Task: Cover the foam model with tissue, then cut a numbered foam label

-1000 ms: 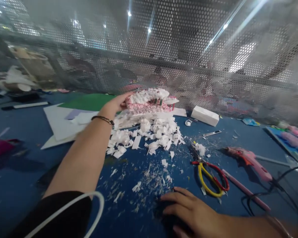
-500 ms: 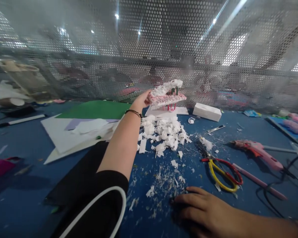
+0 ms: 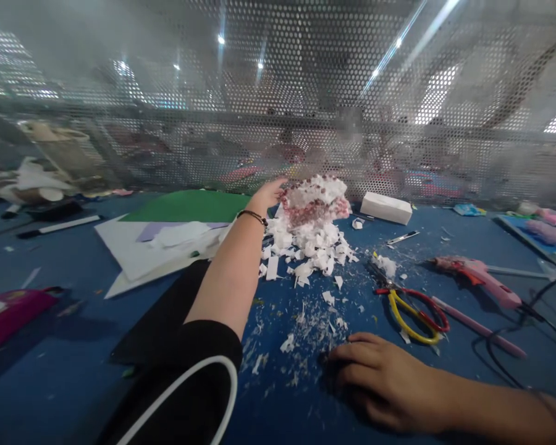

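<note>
My left hand (image 3: pixel 267 193) reaches far forward and grips the edge of a small pink craft model (image 3: pixel 314 204) covered in white paper flakes. The model is tipped on its side over a heap of white paper scraps (image 3: pixel 311 247) on the blue table (image 3: pixel 50 371). My right hand (image 3: pixel 380 378) rests palm down near the table's front edge, fingers curled loosely on the surface, among small scattered scraps. A thin dark bracelet circles my left wrist.
Red and yellow scissors (image 3: pixel 412 308) lie right of the scraps, with a pink glue gun (image 3: pixel 479 278), its black cable and a pink stick beyond. A white foam block (image 3: pixel 385 207) and small cutter sit at the back. Green and white sheets (image 3: pixel 167 228) lie left. A perforated metal screen (image 3: pixel 306 93) stands behind.
My left hand first raised the model off the table, then brought it back down and tipped it onto its side over the scrap heap. The right hand stayed put.
</note>
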Demonstrator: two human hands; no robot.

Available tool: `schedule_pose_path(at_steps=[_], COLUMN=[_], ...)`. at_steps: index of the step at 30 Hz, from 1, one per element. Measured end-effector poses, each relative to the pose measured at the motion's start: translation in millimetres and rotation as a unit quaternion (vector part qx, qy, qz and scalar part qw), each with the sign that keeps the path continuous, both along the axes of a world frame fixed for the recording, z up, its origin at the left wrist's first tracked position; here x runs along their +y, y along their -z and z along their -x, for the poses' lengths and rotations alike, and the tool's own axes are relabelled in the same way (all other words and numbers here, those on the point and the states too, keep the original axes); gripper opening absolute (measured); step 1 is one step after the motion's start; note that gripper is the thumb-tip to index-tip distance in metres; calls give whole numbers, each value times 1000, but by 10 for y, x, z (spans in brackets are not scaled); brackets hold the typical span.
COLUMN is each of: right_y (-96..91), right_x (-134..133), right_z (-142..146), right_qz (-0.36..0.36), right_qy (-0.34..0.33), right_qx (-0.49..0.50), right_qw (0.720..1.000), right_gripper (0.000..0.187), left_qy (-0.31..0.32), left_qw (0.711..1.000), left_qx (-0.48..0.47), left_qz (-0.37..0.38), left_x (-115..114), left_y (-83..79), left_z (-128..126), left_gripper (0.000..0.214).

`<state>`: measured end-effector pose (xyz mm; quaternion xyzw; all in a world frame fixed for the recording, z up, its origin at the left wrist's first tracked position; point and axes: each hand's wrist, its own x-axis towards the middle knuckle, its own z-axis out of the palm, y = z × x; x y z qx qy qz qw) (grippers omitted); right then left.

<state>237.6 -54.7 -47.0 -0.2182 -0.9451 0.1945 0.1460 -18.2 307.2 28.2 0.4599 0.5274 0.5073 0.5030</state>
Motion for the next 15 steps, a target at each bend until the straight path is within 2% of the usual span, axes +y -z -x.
schedule_pose_path(at_steps=[3,6,10,13,15], right_y=[15,-12,-96,-196,-277], right_x=[9,12,36,130,241], right_z=[-3,-4,-12,-10,-2], right_qz=[-15,-18,-8,1,-2], right_qy=[-2,0,2,-2,3], right_qx=[-1,-11,-30,-45,-54], right_qw=[1000,1000,1000,999,999], right_gripper=[28,27,25,25,26], left_qy=[10,26,48,76,102], left_qw=[996,985,961,944,935], left_qx=[85,168,274,318,339], left_qz=[4,-5,16,37,31], left_x=[-36,-154,-439,-662,-813], left_y=[-57,-227,-467,-523,-538], left_z=[63,283,706,904,915], left_gripper=[35,31,9,6,10])
